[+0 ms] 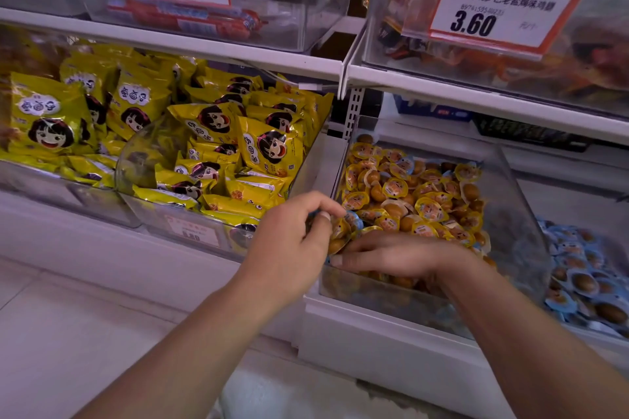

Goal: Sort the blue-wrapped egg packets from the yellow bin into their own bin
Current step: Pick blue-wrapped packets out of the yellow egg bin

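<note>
Pinching a few small egg packets (343, 231) at the near-left corner of the clear plastic bin of yellow-wrapped eggs (517, 214), the left hand (289, 248) is curling its fingers and thumb round them; at least one of the bunch is showing a blue rim, though how many are blue I cannot tell. The right hand (391, 253) is lying flat across the near edge of the pile, fingers straight and pointing toward nine o'clock, its grip loose and holding nothing that can be seen, touching the packets under it.

More blue-rimmed packets are peeking out among the yellow ones toward twelve o'clock of the hands. The bin of blue-wrapped egg packets (585, 282) is sitting just beside the yellow one, at three o'clock, past its clear side wall.

The step in hand is looking like picking out strays. To do it well, the left grip should be checking what it is holding and letting any yellow packet slip back, since the wrappers are slick and bunch together. The flat right hand could be spreading the pile to uncover buried blue ones. Carrying the catch over means lifting clear of the tall side wall, or passing it to the right hand, which is nearer that bin.

At ten o'clock the yellow snack bags with a cartoon face (269, 146) are filling a separate bin.
</note>
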